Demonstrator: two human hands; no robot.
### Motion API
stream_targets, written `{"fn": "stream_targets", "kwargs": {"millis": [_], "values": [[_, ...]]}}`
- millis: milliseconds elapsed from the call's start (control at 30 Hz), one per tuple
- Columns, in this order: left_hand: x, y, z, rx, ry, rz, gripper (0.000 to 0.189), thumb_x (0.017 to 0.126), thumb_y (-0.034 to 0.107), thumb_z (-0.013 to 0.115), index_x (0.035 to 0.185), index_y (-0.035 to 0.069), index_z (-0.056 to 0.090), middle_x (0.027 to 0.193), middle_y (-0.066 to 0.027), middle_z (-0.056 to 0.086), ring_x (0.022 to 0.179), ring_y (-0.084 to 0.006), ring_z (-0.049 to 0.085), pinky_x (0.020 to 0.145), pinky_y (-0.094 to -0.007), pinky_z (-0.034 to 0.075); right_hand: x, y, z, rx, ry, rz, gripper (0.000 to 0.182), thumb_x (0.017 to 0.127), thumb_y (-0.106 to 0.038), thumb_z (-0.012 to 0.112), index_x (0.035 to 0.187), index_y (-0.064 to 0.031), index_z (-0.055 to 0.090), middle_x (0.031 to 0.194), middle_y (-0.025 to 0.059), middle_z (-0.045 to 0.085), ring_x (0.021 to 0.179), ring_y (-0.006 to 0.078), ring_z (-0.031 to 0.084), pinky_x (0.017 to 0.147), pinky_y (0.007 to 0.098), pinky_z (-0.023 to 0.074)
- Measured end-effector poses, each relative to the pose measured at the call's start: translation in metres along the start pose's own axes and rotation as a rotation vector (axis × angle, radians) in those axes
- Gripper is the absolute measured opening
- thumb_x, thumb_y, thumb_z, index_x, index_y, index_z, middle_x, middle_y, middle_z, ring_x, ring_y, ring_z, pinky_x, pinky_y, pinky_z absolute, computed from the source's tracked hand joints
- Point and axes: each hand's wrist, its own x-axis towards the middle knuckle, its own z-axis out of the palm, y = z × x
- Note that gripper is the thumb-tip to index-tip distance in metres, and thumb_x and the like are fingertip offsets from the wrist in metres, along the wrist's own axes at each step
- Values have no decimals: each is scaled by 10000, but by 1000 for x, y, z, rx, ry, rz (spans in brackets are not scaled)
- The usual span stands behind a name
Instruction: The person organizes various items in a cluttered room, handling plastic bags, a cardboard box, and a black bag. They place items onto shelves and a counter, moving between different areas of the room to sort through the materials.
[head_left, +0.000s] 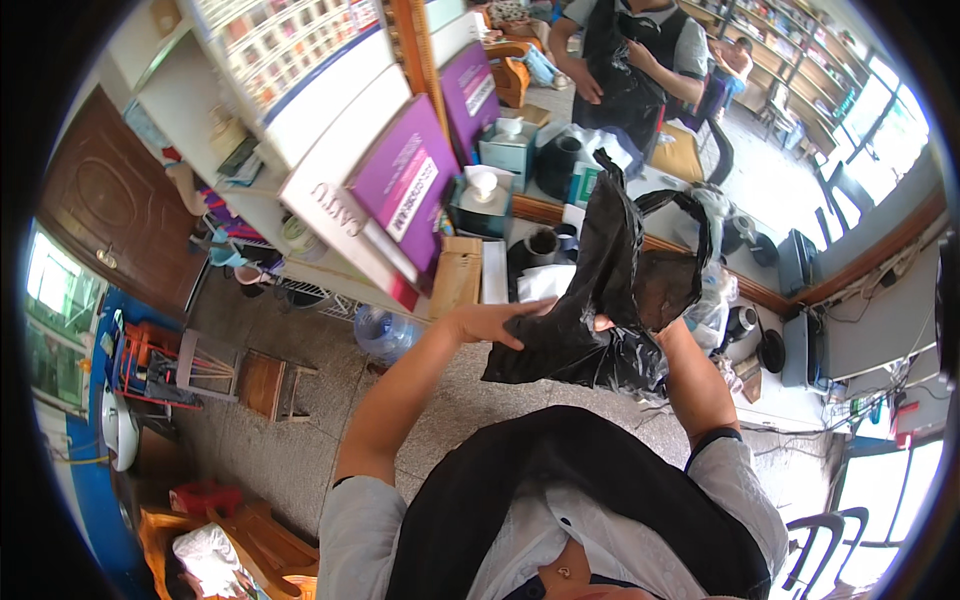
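A black plastic bag (585, 337) with two loop handles hangs before me, its handles upright and its mouth partly spread. My left hand (499, 322) lies against the bag's left side, fingers spread, the fingertips partly behind the plastic. My right hand (667, 337) is mostly hidden behind and inside the bag's right side; a fingertip shows near the middle. Whether the bag holds anything cannot be told. Behind the bag, a counter carries a cardboard box (456, 277), a white pump bottle (484, 191) and some white paper (545, 283).
A large wall mirror (757, 161) reflects me and a seated person. Purple box (405, 195) leans on the counter's left. A hair dryer (741, 322) lies right. Below are a water jug (384, 330) and a wooden stool (262, 384). Another person (206, 559) sits at lower left.
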Motion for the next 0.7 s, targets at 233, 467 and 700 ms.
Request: {"fn": "stream_targets", "kwargs": {"millis": [233, 467, 700], "values": [[-82, -11, 26, 86, 235, -76, 660, 600, 70, 775, 1177, 5, 461, 1090, -62, 581, 971, -137, 530, 876, -283, 421, 45, -40, 78, 623, -181, -1, 536, 665, -125, 772, 1115, 11, 514, 1075, 96, 571, 974, 166, 514, 872, 297, 412], [-168, -5, 41, 89, 508, 17, 658, 577, 151, 810, 1123, -32, 491, 1059, -98, 585, 962, -156, 545, 862, -289, 422, 63, -77, 164, 624, -183, -125, 331, 709, 34, 659, 1027, 7, 570, 952, 51, 626, 879, 111, 554, 800, 267, 448], [-216, 6, 55, 144, 740, -57, 801, 619, 324, 795, 1231, -4, 395, 1202, -121, 477, 1111, -220, 449, 934, -320, 368, 84, -113, 241, 567, -132, -189, 540, 643, 89, 586, 1158, 20, 439, 918, 88, 600, 852, 126, 560, 766, 263, 454]]}}
